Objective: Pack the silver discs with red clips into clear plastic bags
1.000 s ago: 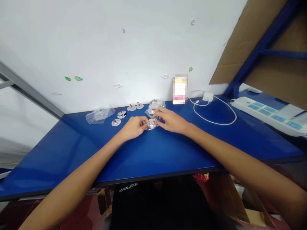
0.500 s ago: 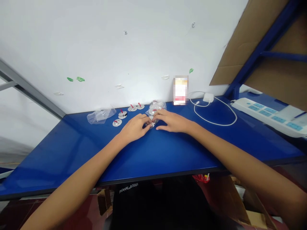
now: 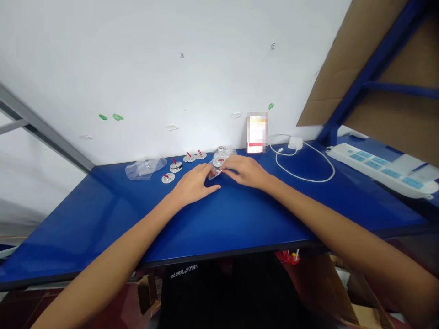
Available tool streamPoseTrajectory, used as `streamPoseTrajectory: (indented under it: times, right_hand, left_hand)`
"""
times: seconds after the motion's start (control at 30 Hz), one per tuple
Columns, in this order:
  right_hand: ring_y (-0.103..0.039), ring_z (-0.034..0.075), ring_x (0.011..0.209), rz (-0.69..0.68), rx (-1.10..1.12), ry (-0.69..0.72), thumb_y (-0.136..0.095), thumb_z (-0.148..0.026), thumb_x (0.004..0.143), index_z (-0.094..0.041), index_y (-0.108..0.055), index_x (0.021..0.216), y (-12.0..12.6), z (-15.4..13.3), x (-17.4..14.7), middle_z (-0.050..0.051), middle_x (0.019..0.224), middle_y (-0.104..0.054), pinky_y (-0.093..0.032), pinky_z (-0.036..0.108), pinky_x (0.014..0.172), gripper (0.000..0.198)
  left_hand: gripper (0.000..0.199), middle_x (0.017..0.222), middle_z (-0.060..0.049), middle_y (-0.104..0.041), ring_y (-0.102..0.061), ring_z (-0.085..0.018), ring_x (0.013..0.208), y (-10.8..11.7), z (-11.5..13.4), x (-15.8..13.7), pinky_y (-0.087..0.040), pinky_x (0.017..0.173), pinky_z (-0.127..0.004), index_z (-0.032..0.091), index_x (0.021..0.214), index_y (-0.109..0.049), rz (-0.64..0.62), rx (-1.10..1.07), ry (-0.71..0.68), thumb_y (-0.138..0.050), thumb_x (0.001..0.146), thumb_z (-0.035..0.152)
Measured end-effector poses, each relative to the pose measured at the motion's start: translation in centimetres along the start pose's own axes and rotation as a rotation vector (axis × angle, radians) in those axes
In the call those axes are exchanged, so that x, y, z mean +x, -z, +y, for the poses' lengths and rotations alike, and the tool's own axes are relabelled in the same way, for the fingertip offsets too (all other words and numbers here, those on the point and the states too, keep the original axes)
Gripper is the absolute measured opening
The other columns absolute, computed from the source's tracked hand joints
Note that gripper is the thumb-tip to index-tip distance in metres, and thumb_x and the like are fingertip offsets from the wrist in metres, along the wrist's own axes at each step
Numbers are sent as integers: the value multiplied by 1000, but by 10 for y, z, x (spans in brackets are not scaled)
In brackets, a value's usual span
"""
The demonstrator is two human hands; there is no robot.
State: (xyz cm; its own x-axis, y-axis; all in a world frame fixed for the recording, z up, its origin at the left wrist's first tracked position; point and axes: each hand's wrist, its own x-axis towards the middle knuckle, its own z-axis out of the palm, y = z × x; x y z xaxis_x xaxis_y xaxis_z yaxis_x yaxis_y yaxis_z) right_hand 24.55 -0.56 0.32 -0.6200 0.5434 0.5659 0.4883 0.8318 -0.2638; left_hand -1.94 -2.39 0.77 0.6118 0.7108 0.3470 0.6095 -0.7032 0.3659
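A clear plastic bag (image 3: 215, 173) lies on the blue tabletop between my hands. My right hand (image 3: 245, 170) pinches its near edge with thumb and fingertips. Beside it, my left hand (image 3: 195, 183) has its thumb stretched out and its curled fingers against the bag's left side. Just behind the fingers, a silver disc with a red hook (image 3: 218, 161) shows among the clear plastic. Several similar discs stand left of my hands, among them a front disc (image 3: 168, 177), a thicker disc (image 3: 176, 167) and a rear disc (image 3: 200, 155). My fingers partly cover the bag.
Crumpled clear plastic (image 3: 146, 167) lies at the left rear of the blue table (image 3: 226, 219). A lit phone (image 3: 257, 135), its screen blurred, leans on the white wall. To the right are a charger (image 3: 295, 143) with a looped white cable and a power strip (image 3: 380, 169).
My left thumb has swung away from the bag and now points right. My right thumb has closed in against its fingers at the bag's edge. The view has tilted slightly.
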Motion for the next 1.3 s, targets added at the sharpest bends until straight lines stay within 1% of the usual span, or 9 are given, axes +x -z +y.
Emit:
streamPoseTrajectory:
  times: [0.13, 0.33, 0.43, 0.63, 0.73, 0.8, 0.97, 1.13, 1.3]
  right_hand:
    - [-79, 28, 99, 158, 278, -194, -67, -28, 104, -25, -82, 113, -1, -2, 2, 8, 113, -85, -63, 45, 92, 18]
    - [-81, 26, 98, 212, 561, -401, -76, -28, 94, -23, -83, 112, -5, 5, 2, 7, 111, -86, -64, 45, 96, 20]
    - [-81, 25, 93, 202, 584, -446, -76, -33, 95, -21, -81, 111, -7, 6, 0, 7, 104, -85, -65, 44, 92, 21]
    - [-78, 25, 97, 99, 653, -519, -86, -44, 90, -24, -71, 130, -7, 4, -4, 6, 104, -82, -63, 41, 88, 48]
    - [-73, 23, 86, 51, 632, -481, -83, -50, 92, -22, -78, 106, -7, 8, -3, 5, 93, -79, -59, 37, 82, 32]
    - [-70, 22, 79, 28, 617, -465, -80, -55, 92, -20, -77, 87, -8, 11, -1, 3, 81, -76, -55, 35, 79, 35]
    - [-69, 21, 74, 56, 719, -522, -85, -62, 85, -20, -77, 78, -13, 14, 1, 2, 73, -74, -52, 33, 74, 44]
    - [-72, 19, 72, 163, 853, -606, -79, -50, 92, -19, -76, 86, -12, 18, 3, 5, 80, -79, -53, 30, 70, 31]
    - [-71, 15, 66, 335, 748, -696, -68, -29, 98, -20, -73, 100, 0, 43, -2, 4, 86, -80, -50, 25, 61, 11]
  left_hand:
    - [22, 101, -6, -78, -74, -25, 86, -2, 1, 1, -54, 80, -38, 24, 107, -68, 46, -102, 69, -59, 109, 44]
    - [30, 85, -3, -79, -76, -22, 76, -11, 2, 4, -59, 75, -34, 22, 98, -69, 54, -541, 235, -66, 105, 52]
    - [36, 79, -3, -76, -70, -18, 66, -15, 1, 5, -56, 66, -30, 21, 92, -68, 62, -605, 260, -68, 104, 55]
    - [38, 73, -1, -73, -65, -14, 59, -14, 1, 4, -53, 62, -27, 21, 91, -66, 121, -611, 279, -67, 104, 57]
    - [37, 73, -1, -73, -65, -14, 58, -14, 0, 5, -53, 61, -27, 21, 90, -66, 131, -601, 292, -67, 105, 55]
    - [36, 73, -2, -73, -65, -14, 58, -16, -1, 5, -53, 61, -26, 21, 89, -66, 120, -602, 304, -67, 105, 54]
    - [39, 76, -3, -75, -65, -14, 59, -18, -2, 4, -52, 58, -26, 21, 85, -66, 103, -613, 309, -66, 104, 55]
    - [38, 70, -1, -72, -65, -15, 57, 1, -11, 17, -50, 58, -26, 21, 84, -65, 96, -474, 286, -67, 102, 55]
    - [35, 77, -9, -75, -69, -19, 65, 32, -25, 70, -50, 54, -27, 19, 81, -67, -91, -570, 330, -72, 92, 51]
